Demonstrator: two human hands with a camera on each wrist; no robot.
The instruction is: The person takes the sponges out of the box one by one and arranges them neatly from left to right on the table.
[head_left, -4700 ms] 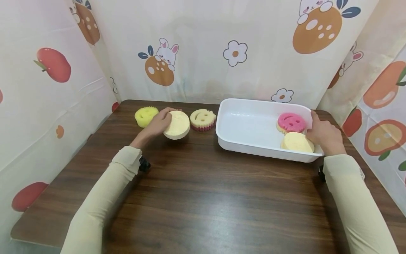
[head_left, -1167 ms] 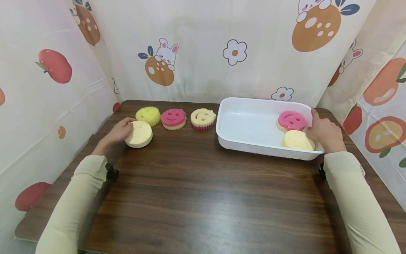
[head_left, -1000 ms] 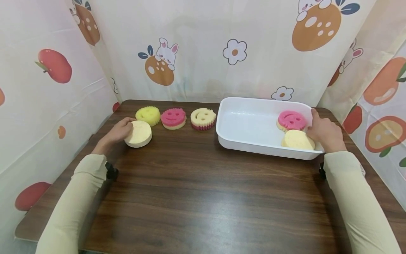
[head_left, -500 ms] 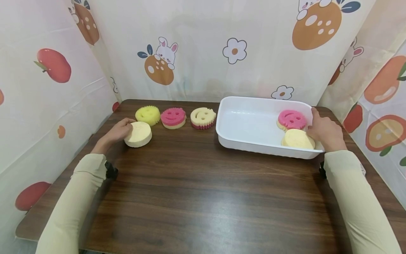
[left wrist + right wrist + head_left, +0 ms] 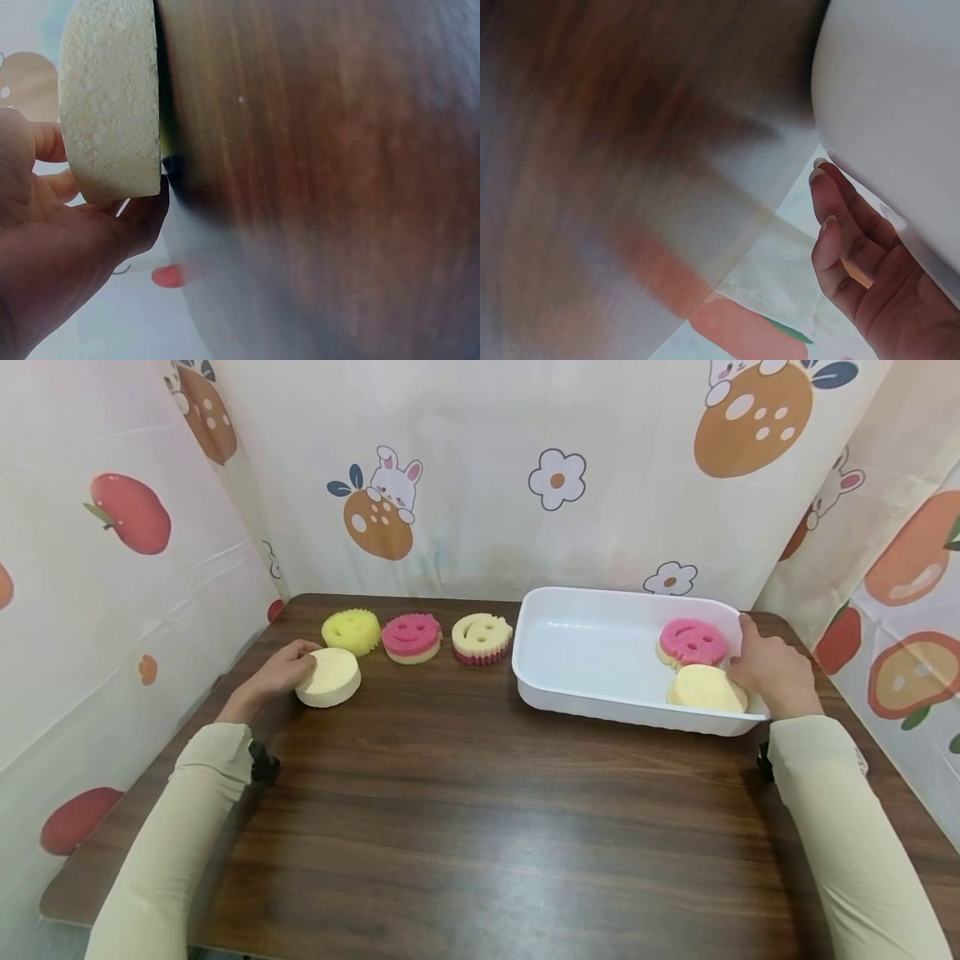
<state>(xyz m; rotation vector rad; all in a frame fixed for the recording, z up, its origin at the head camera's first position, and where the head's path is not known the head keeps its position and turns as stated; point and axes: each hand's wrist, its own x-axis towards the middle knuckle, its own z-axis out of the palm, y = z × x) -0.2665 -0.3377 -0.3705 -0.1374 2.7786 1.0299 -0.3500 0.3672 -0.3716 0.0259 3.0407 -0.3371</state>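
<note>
My left hand (image 5: 281, 672) grips the left side of a round cream sponge (image 5: 327, 677) at the table's left. In the left wrist view, fingers curl about the sponge's (image 5: 112, 101) edge, low over the wood. My right hand (image 5: 776, 672) holds the right end wall of a white tray (image 5: 585, 702). The right wrist view shows bent fingers (image 5: 829, 199) against the tray's outer side, the thumb being out of sight. Inside the tray, close to this hand, lie a pink smiley sponge (image 5: 693, 642) and a cream round sponge (image 5: 707, 688).
Along the back of the brown table (image 5: 480, 827) stand a yellow smiley sponge (image 5: 352, 632), a pink-topped smiley sponge (image 5: 412, 637) and a cream-topped one with a pink base (image 5: 482, 638). A printed curtain (image 5: 480, 527) hangs behind and at both sides.
Since the oldest frame, my left hand has carried the cream sponge left and nearer, uncovering the pink-topped sponge. Over the last second both hands stay in place.
</note>
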